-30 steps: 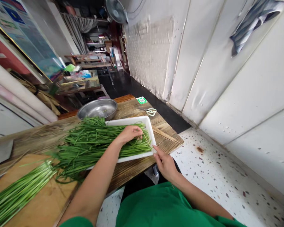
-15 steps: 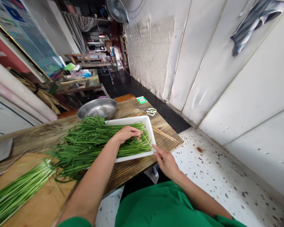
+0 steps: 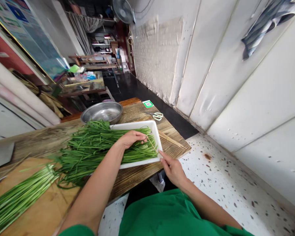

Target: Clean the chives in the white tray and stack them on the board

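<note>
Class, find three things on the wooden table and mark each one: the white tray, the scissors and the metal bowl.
White tray [image 3: 135,125]: head view, on its far wall.
Scissors [image 3: 153,114]: head view, where handles meet blades.
Metal bowl [image 3: 99,113]: head view, on its bare inside.

The left arm [image 3: 98,183] reaches forward and slants rightward, its forearm bare; the left wrist [image 3: 123,144] bends toward the right, and the left hand [image 3: 132,138] is back-up, thumb and fingertips drawn together in a pinch; the right forearm [image 3: 204,200] angles inward from the lower right; the right hand [image 3: 172,167] has index finger extended, thumb close beneath it, other fingers curled; the hands are near each other, the left farther forward.
</note>
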{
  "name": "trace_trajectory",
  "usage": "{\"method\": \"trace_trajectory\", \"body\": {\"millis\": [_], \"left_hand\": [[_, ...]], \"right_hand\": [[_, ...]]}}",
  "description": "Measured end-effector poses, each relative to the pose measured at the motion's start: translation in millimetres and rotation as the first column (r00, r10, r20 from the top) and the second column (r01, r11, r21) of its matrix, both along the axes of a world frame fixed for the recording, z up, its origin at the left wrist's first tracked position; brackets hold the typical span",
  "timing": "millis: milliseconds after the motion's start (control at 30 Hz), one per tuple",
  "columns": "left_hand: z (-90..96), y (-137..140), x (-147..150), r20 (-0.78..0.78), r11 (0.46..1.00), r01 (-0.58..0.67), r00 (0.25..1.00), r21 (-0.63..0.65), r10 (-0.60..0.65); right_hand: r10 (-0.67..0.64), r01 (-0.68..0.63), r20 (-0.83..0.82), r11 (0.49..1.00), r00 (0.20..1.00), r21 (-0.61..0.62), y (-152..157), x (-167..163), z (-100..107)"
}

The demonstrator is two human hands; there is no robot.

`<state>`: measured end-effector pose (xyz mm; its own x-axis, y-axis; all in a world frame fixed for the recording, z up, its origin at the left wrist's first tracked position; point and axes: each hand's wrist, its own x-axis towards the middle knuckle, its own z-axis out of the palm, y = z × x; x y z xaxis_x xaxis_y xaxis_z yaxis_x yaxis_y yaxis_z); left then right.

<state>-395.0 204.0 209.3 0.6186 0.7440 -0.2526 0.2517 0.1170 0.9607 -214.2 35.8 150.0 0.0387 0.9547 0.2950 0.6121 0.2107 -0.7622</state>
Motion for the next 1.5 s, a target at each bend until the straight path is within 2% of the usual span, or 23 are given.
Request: {"method": "trace_trajectory", "body": {"millis": [433,900,1500], "left_hand": [[5.4,-2.0,-0.6,-0.031,1.000,0.017,0.999,-0.006,-0.017],[9.6,-4.6,0.8,-0.027,0.999,-0.019,0.999,-0.027,0.018],[8.3,-4.5,0.5,-0.021,1.000,-0.017,1.000,-0.023,0.016]], "right_hand": [[0.005,-0.005,0.005,1.000,1.000,0.014,-0.5,-1.3,-1.7],[0.005,-0.004,0.016,1.000,1.000,-0.010,-2.4,-2.4,1.9],[0.002,-0.002,0.005,1.000,1.000,0.003,-2.2,-2.1,-1.0]]}}
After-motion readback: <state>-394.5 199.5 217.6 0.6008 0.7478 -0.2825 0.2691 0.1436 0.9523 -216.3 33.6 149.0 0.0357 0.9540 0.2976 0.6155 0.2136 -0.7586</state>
